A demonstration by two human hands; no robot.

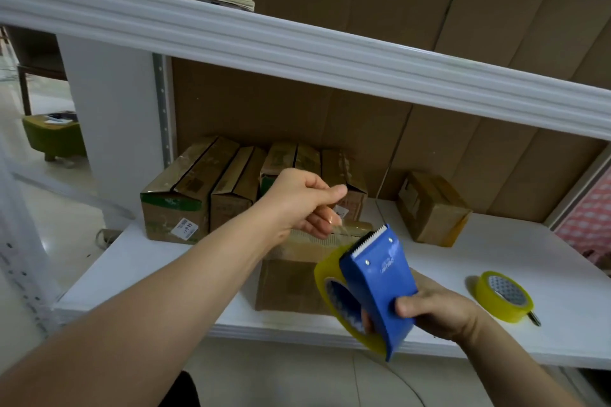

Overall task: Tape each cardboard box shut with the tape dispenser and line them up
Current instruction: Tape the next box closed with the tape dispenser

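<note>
White shelf (148, 261), lower centre: left hand (297, 200) fingers (325, 220) pinch tape end (340, 230), right hand (436, 311) grips tape dispenser (377, 281) above cardboard box (291, 277); slack film may fold onto itself.

Left hand (299, 205) pinching, right hand (436, 309) gripping.

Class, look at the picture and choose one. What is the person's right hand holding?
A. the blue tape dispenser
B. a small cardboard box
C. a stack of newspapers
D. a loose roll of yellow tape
A: the right hand grips the base of the blue tape dispenser, while the spare yellow tape roll lies untouched on the white shelf.
</note>
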